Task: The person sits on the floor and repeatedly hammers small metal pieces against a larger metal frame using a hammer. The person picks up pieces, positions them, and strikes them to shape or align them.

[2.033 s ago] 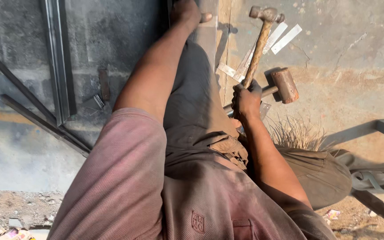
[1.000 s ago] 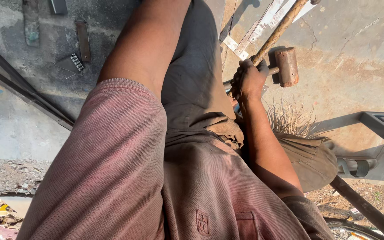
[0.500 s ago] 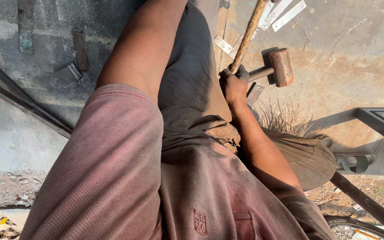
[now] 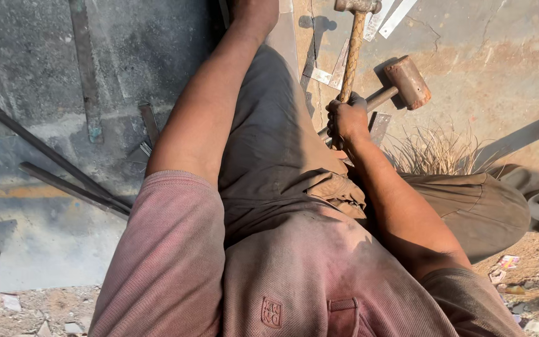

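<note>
My right hand [image 4: 347, 118] is shut on the wooden handle of a hammer [image 4: 352, 53], which stands nearly upright with its steel head at the top edge. A second hammer [image 4: 407, 81] with a rusty barrel-shaped head lies on the concrete just right of that hand. My left arm stretches along my bent leg to the top edge, where my left hand [image 4: 254, 11] is partly cut off beside a flat metal strip [image 4: 288, 37]. What its fingers hold is hidden.
Pale metal strips [image 4: 389, 15] and small flat plates [image 4: 319, 75] lie around the hammers. Two dark steel bars [image 4: 54, 159] and a flat bar [image 4: 85, 68] lie on the concrete at left. A dry grass tuft [image 4: 432, 153] and a metal frame [image 4: 531, 134] are at right.
The hammer in my right hand has swung from leaning right to nearly upright, and its head has come into view. The view has tilted, and my left hand shows again at the top.
</note>
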